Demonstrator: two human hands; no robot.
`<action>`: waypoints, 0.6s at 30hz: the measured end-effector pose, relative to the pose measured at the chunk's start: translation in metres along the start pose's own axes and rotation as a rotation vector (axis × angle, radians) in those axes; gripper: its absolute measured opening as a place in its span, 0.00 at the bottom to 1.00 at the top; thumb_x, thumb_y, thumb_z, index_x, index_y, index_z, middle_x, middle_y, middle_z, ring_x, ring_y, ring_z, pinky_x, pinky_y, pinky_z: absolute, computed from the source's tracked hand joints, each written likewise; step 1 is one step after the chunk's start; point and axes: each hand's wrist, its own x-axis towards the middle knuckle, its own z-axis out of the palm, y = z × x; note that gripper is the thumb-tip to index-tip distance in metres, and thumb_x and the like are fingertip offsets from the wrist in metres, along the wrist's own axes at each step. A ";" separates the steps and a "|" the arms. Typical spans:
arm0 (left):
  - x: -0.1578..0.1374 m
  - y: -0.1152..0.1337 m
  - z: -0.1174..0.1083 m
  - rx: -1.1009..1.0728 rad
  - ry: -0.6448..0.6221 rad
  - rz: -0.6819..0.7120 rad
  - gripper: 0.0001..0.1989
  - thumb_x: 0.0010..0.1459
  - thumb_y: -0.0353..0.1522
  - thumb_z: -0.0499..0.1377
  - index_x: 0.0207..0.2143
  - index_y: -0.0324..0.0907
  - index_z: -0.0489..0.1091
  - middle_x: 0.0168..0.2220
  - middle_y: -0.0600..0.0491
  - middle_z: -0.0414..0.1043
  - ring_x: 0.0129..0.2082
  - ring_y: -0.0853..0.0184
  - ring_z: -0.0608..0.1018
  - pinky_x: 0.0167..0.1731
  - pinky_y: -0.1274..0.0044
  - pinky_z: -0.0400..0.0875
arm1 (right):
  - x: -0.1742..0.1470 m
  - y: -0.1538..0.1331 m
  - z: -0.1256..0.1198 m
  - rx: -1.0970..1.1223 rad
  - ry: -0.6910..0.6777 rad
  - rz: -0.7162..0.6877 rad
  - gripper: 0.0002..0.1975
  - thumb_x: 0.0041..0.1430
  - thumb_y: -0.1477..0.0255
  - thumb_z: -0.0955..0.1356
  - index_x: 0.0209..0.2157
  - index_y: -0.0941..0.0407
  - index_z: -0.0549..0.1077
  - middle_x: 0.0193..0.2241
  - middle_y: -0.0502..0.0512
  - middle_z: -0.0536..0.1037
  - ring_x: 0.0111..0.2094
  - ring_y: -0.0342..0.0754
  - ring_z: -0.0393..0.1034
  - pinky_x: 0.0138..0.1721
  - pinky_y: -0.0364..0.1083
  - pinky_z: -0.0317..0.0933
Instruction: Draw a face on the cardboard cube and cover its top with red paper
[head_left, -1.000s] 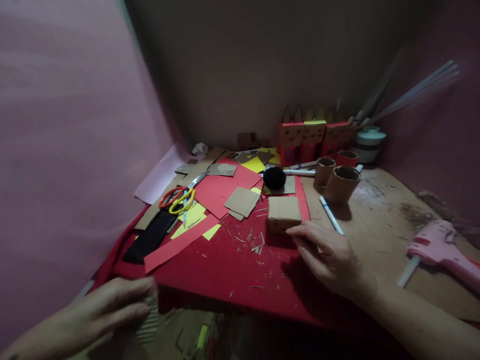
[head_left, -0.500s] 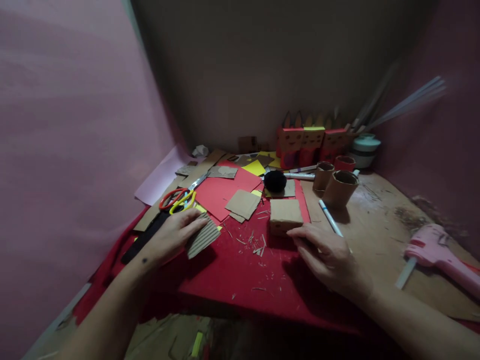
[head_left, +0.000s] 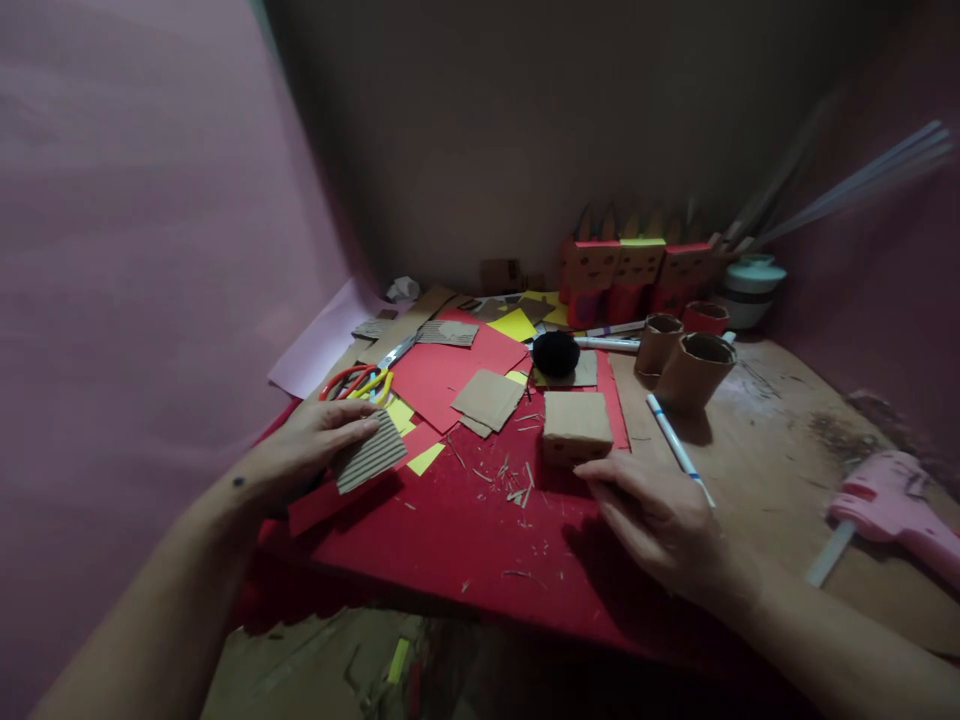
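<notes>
My left hand [head_left: 326, 440] is closed on a piece of corrugated cardboard [head_left: 371, 455], its ridged side up, held above the red table cover. Close behind that hand lie scissors [head_left: 356, 383] with red and yellow handles, partly hidden by it. My right hand [head_left: 656, 515] has its fingers curled together at the lower front edge of a small cardboard box [head_left: 577, 420]. Whether they pinch anything there is hidden. Dark marks show on the box's shaded front. Flat cardboard squares [head_left: 489, 400] lie between the hands.
A black fuzzy ball [head_left: 555, 354], a blue-banded marker [head_left: 679, 448] and cardboard tubes [head_left: 696, 375] lie beyond my right hand. A pink glue gun [head_left: 885, 500] is far right. Decorated box figures [head_left: 596, 270] stand at the back. Cardboard shreds [head_left: 517, 485] litter the red cover [head_left: 450, 540].
My left hand has drawn left with the corrugated piece, baring red and yellow paper beneath. My right hand stays by the box. The view has shifted slightly.
</notes>
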 end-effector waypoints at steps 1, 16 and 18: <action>-0.003 -0.001 -0.003 -0.019 -0.002 -0.019 0.19 0.56 0.48 0.57 0.30 0.42 0.76 0.24 0.52 0.73 0.22 0.64 0.72 0.21 0.73 0.67 | 0.000 -0.001 0.000 -0.002 -0.001 -0.002 0.09 0.64 0.81 0.64 0.41 0.58 0.75 0.31 0.59 0.83 0.30 0.47 0.80 0.29 0.43 0.74; 0.089 0.067 0.051 -0.074 -0.150 0.193 0.12 0.68 0.39 0.59 0.43 0.38 0.73 0.35 0.53 0.76 0.30 0.68 0.78 0.31 0.73 0.76 | -0.001 0.003 0.000 -0.026 0.013 0.011 0.09 0.64 0.81 0.65 0.42 0.57 0.75 0.29 0.56 0.82 0.27 0.47 0.79 0.27 0.43 0.72; 0.103 0.069 0.057 -0.026 -0.153 0.234 0.14 0.67 0.38 0.60 0.49 0.39 0.72 0.44 0.49 0.77 0.38 0.64 0.80 0.38 0.68 0.78 | -0.002 0.003 0.001 -0.038 0.006 0.016 0.09 0.65 0.80 0.64 0.41 0.57 0.75 0.29 0.56 0.82 0.27 0.47 0.79 0.27 0.44 0.72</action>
